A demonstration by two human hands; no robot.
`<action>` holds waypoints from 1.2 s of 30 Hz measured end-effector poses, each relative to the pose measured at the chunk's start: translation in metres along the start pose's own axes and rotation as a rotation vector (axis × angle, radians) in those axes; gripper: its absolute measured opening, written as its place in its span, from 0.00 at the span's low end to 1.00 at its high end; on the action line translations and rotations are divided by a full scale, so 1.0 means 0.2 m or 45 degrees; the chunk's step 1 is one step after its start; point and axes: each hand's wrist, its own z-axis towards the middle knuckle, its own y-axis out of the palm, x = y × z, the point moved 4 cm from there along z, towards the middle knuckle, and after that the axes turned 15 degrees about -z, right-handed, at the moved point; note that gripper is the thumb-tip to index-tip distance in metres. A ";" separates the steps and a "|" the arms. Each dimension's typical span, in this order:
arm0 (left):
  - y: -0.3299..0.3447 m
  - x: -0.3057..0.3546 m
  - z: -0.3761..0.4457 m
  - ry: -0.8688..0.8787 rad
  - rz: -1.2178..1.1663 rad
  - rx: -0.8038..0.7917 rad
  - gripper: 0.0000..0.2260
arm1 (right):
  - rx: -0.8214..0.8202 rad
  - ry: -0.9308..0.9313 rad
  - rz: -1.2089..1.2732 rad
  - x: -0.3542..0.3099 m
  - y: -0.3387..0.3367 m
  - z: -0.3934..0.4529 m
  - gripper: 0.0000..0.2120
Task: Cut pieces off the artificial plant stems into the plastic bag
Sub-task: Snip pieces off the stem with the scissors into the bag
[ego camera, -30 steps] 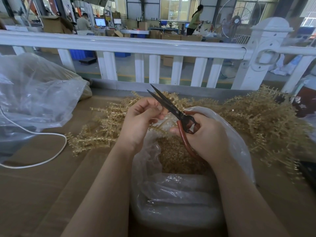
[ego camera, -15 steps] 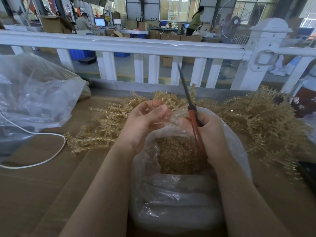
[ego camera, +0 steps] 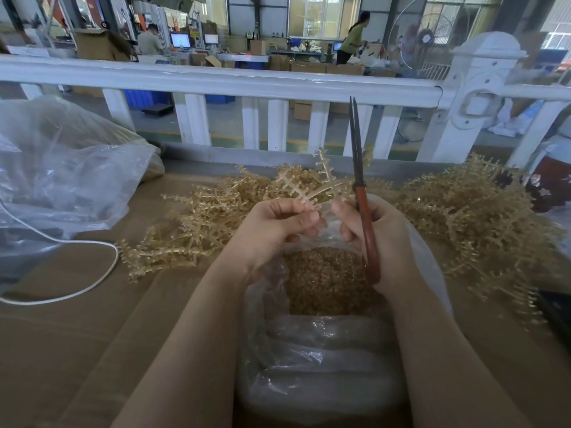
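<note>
left hand (ego camera: 275,225) pinching a plant stem (ego camera: 312,185) above the open plastic bag (ego camera: 324,359). right hand (ego camera: 380,239) just beside, gripping scissors (ego camera: 360,193), blades together, pointing up.

Premises: a factory floor or light-assembly workshop. A white railing (ego camera: 216,83) at 12 o'clock separates this bench from a wide concrete hall. Beyond it, stacked cardboard boxes (ego camera: 312,67), blue crates (ego camera: 148,97), lit computer monitors (ego camera: 180,40) at 11 o'clock, and a large industrial fan (ego camera: 428,35) at 1 o'clock. Two workers (ego camera: 352,37) stand at distant benches. High windows (ego camera: 321,17) light the far wall. The near bench (ego camera: 61,335) is cardboard-covered and carries bulk piles of golden plastic stems (ego camera: 469,217) and large clear bags (ego camera: 61,168).
</note>
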 end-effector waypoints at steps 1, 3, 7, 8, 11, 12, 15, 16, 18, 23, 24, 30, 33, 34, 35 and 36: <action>0.00 0.01 0.00 -0.006 -0.041 0.022 0.02 | -0.006 -0.014 -0.031 0.00 0.00 0.00 0.18; -0.02 0.02 0.01 0.020 -0.179 0.088 0.09 | -0.017 -0.013 -0.093 -0.01 0.01 0.00 0.16; -0.08 0.04 0.01 0.096 -0.419 0.276 0.11 | -0.043 0.001 -0.303 -0.01 0.01 0.00 0.09; -0.09 0.03 0.01 0.103 -0.436 0.334 0.10 | -0.038 0.020 -0.369 0.00 0.01 0.00 0.10; -0.11 0.01 0.02 0.102 -0.404 0.446 0.08 | -0.012 0.046 -0.523 0.02 0.01 0.01 0.12; -0.12 0.01 0.02 0.103 -0.393 0.463 0.08 | 0.000 0.043 -0.556 0.03 0.01 0.01 0.11; -0.11 0.00 0.02 0.128 -0.362 0.467 0.07 | 0.036 0.037 -0.660 0.06 0.01 0.02 0.13; -0.10 0.01 0.02 0.140 -0.343 0.450 0.06 | 0.041 0.028 -0.702 0.06 0.00 0.02 0.15; -0.09 0.01 0.03 0.178 -0.285 0.414 0.05 | 0.036 0.001 -0.795 0.07 0.00 0.02 0.22; -0.08 0.04 0.02 0.302 -0.165 0.355 0.06 | 0.040 -0.115 -1.029 0.04 0.00 0.00 0.23; -0.08 0.04 0.02 0.325 -0.157 0.354 0.05 | 0.045 -0.146 -1.094 0.03 0.00 -0.01 0.22; -0.10 0.03 0.04 0.389 -0.123 0.389 0.05 | 0.012 -0.220 -1.245 0.01 0.01 -0.02 0.23; -0.11 0.03 0.04 0.390 -0.129 0.406 0.06 | -0.002 -0.232 -1.269 0.01 0.02 -0.02 0.25; -0.11 0.03 0.05 0.385 -0.131 0.406 0.04 | -0.004 -0.237 -1.275 0.01 0.02 -0.02 0.25; -0.11 0.03 0.05 0.378 -0.135 0.403 0.02 | -0.007 -0.240 -1.278 0.01 0.02 -0.02 0.25; -0.11 0.03 0.05 0.374 -0.137 0.401 0.03 | -0.010 -0.241 -1.281 0.02 0.02 -0.02 0.25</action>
